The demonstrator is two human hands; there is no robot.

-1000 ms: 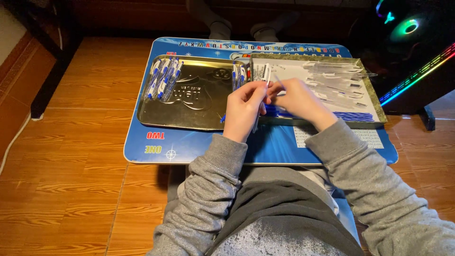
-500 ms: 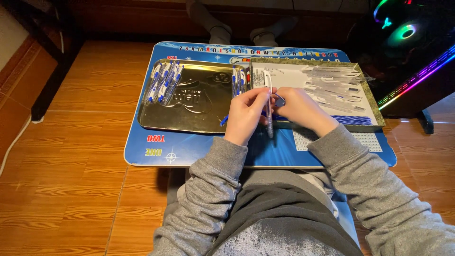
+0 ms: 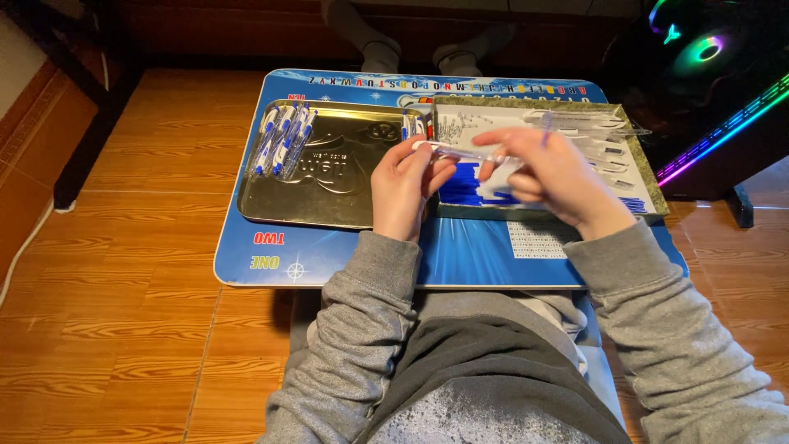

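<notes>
Both hands hold one clear pen barrel (image 3: 460, 151) level above the blue lap table (image 3: 345, 255). My left hand (image 3: 403, 187) pinches its left end and my right hand (image 3: 551, 174) grips its right end. Under the hands lies a shallow green-rimmed box (image 3: 645, 177) with blue refills (image 3: 472, 185) and several clear pen parts (image 3: 600, 136). To the left sits a gold metal tray (image 3: 329, 193) with several blue-and-white pens (image 3: 282, 138) at its far left corner.
The table rests over my lap on a wooden floor (image 3: 115, 288). Another person's socked feet (image 3: 427, 53) show beyond the table's far edge. A computer case with coloured lights (image 3: 715, 74) stands at the right. A dark furniture leg (image 3: 86, 131) stands at the left.
The pen barrel has turned from upright to level. My right hand has moved to the right and my left hand now holds the barrel's left end.
</notes>
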